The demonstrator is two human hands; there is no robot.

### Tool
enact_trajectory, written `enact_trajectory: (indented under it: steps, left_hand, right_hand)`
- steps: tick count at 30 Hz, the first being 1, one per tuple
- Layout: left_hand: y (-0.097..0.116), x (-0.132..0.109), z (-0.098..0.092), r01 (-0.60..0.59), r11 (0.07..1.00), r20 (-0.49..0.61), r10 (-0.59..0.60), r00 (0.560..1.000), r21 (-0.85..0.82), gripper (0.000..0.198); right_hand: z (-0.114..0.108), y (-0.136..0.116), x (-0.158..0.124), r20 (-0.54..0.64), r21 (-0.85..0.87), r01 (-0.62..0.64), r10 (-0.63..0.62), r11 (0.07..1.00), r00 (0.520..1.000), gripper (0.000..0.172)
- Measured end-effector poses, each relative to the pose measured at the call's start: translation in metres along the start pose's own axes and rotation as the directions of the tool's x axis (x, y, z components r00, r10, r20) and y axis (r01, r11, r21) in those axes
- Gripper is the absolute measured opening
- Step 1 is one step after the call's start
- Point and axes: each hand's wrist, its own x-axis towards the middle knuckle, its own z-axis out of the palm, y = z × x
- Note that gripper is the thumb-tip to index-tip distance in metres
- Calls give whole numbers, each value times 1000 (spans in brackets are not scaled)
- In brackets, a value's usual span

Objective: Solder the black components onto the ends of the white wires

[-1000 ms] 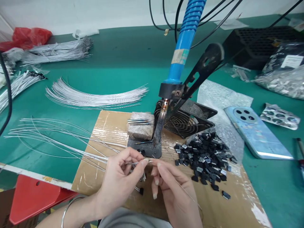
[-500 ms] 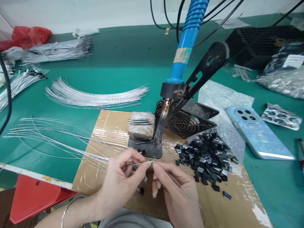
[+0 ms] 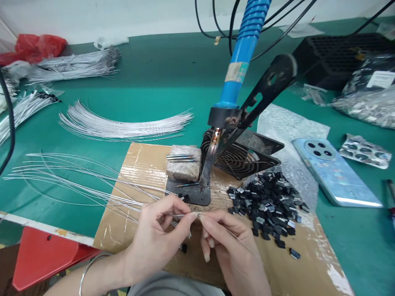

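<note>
Over cardboard, left hand pinching wire, right hand pinching thin strand, contact unclear

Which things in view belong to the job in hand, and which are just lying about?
Likely part of the job:
wire pinched by the left hand
thin strand pinched by the right hand
loose white wires
small black parts
blue-handled tool

Apparently just lying about:
blue phone
silver blister pack
red plastic bag

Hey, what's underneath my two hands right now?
Cardboard shows around the left hand and right hand. White wires run in behind the left, and a small black piece shows beside it. What the palms cover can't be seen.
</note>
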Motion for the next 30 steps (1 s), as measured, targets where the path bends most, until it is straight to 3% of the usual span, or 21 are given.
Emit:
enact_trajectory:
  steps: [7, 14, 21, 26, 28, 30]
  left_hand:
    - [-7, -1, 0, -31, 999, -11, 32, 999, 18, 15]
    - [-7, -1, 5, -68, 997, -67, 69, 995, 19, 13]
    - [-3, 0, 10, -37, 997, -95, 30, 995, -69, 13]
    - [2, 2, 10, -4, 989, -77, -8, 997, -145, 12]
    - [2, 3, 9, 19, 991, -84, -30, 996, -136, 12]
    - [2, 5, 7, 38, 994, -107, -49, 993, -104, 11]
  right_hand:
    - [-4, -2, 3, 27, -12, -30, 30, 999, 999, 18]
    - [3, -2, -1, -33, 65, -19, 21, 998, 999, 17]
    - [18, 2, -6, -139, 148, -28, 48, 989, 989, 18]
    - [18, 8, -5, -110, 170, -22, 41, 985, 993, 14]
    - [13, 5, -7, -74, 154, -19, 31, 988, 997, 21]
    - [2, -2, -10, -54, 122, 16, -10, 992, 999, 39]
